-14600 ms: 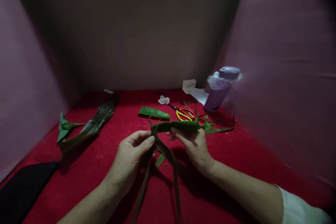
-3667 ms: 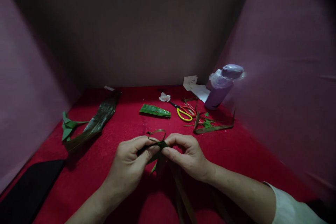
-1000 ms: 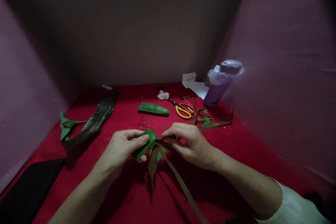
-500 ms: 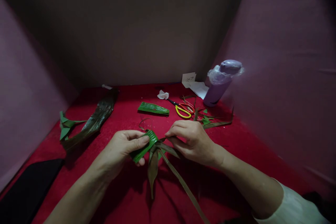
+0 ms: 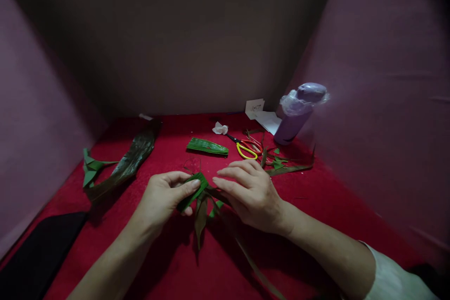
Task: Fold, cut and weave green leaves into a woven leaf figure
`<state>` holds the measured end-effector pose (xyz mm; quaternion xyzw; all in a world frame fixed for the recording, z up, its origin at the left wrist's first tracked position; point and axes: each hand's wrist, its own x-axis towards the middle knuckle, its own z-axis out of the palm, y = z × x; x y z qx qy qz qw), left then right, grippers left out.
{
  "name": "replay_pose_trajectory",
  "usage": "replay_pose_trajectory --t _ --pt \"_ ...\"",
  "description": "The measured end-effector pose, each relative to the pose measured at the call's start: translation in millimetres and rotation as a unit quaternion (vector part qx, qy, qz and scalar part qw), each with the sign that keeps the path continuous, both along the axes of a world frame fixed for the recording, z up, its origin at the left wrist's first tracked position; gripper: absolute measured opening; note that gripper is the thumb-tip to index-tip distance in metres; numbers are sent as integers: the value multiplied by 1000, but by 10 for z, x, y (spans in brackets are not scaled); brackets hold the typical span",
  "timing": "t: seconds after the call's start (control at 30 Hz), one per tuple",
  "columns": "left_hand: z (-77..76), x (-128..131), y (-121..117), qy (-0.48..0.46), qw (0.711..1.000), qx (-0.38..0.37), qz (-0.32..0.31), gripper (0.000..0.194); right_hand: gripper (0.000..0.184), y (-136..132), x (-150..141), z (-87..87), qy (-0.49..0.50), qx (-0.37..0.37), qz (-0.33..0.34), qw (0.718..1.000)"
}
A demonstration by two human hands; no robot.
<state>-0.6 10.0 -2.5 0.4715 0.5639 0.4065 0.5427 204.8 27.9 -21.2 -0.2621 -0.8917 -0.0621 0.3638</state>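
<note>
My left hand [image 5: 160, 199] pinches a folded green leaf piece [image 5: 202, 181] between thumb and fingers, the thumb lying on top. Dark brownish leaf strips [image 5: 201, 218] hang from its right end. One long thin strip [image 5: 253, 265] trails toward the lower right. My right hand [image 5: 253, 193] hovers just right of the folded leaf with its fingers stretched and apart. A brown strip passes beneath those fingers, and the thumb is hidden. A small green leaf bit [image 5: 215, 208] shows between the hands.
Beyond my hands lie a folded green leaf [image 5: 207, 146], scissors [image 5: 247, 150], crumpled white tissue [image 5: 220, 128] and leaf scraps [image 5: 279, 163]. A purple container [image 5: 293, 124] stands back right by white papers [image 5: 269, 122]. A long dark leaf [image 5: 131, 161] and black flat object [image 5: 44, 253] lie left.
My right fingers have straightened from their pinch on a brown strip. The folded green leaf has tilted and shifted slightly left in my left hand.
</note>
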Motion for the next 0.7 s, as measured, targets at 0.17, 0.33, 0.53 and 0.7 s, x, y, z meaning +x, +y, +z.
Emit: replay_pose_trajectory --t 0.17,0.33,0.53,0.7 --pt "11 41 -36 11 999 34 3 20 17 -28 -41 -35 -10 -64 -7 998" --pt "20 71 -23 -12 1000 -1 -9 23 18 -45 -40 -71 2 -94 -21 995" --pt "-64 65 -6 -63 997 -25 -48 29 20 -49 -39 -77 24 -129 -3 991" --pt "-97 50 -27 -128 987 -44 -82 45 21 -39 -49 -119 26 -126 -2 992"
